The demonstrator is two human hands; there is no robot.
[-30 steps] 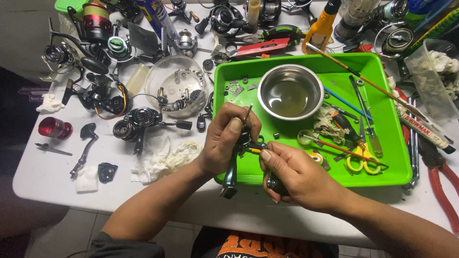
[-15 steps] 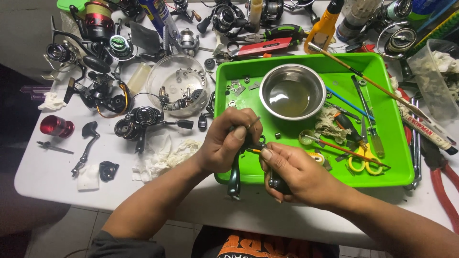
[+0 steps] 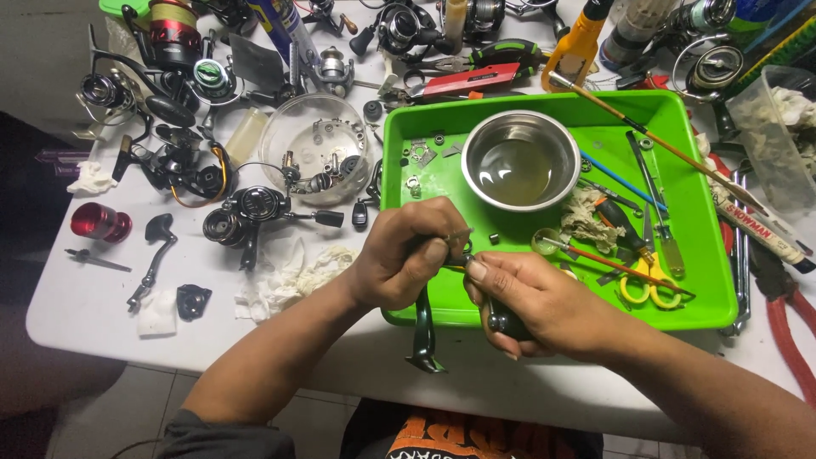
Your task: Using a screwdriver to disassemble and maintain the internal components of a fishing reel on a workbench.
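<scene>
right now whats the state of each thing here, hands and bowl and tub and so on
left hand: closed around a dark reel part, its stem hanging below the fist
right hand: gripping a dark tool handle, tip at the part
steel bowl: upright in the green tray, holds cloudy liquid
clear round tub: open, small parts inside
yellow scissors: lying flat in the tray
red spool: on its side

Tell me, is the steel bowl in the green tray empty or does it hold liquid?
It holds liquid: the steel bowl stands upright in the green tray with a shallow yellowish pool inside.
</scene>
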